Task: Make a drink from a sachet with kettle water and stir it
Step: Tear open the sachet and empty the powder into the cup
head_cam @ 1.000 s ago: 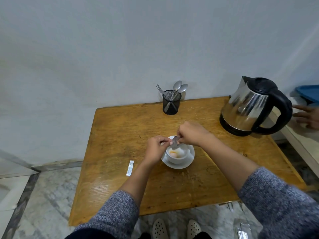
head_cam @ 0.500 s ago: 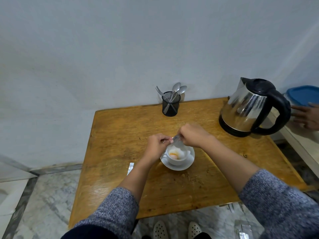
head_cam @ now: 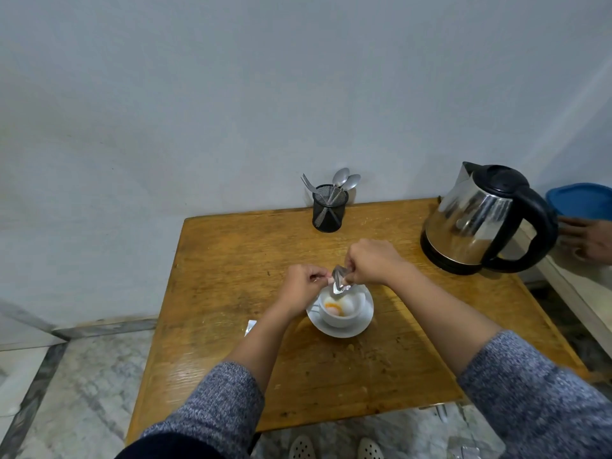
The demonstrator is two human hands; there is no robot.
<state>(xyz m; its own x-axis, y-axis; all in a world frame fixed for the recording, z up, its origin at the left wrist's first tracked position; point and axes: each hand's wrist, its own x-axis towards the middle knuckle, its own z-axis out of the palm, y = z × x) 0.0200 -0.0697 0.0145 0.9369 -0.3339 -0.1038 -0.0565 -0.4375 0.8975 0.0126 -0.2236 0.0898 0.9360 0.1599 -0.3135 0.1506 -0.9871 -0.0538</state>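
The desk point(head_cam: 231, 260) is brown wood, a bit shiny, with scratches. The kettle point(head_cam: 470, 226) is shiny metal like a mirror, and its handle point(head_cam: 543, 223) is black plastic. The sachet point(head_cam: 339, 284) looks like crinkly silver foil. The cup point(head_cam: 351, 313) and saucer point(head_cam: 361, 326) are smooth, glossy white. The pot point(head_cam: 328, 210) is black mesh holding shiny metal spoons point(head_cam: 346, 178). The sleeves point(head_cam: 536, 392) are soft grey knit.

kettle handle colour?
Black, like the lid and base; the kettle body is shiny steel. Clearest in the head view.
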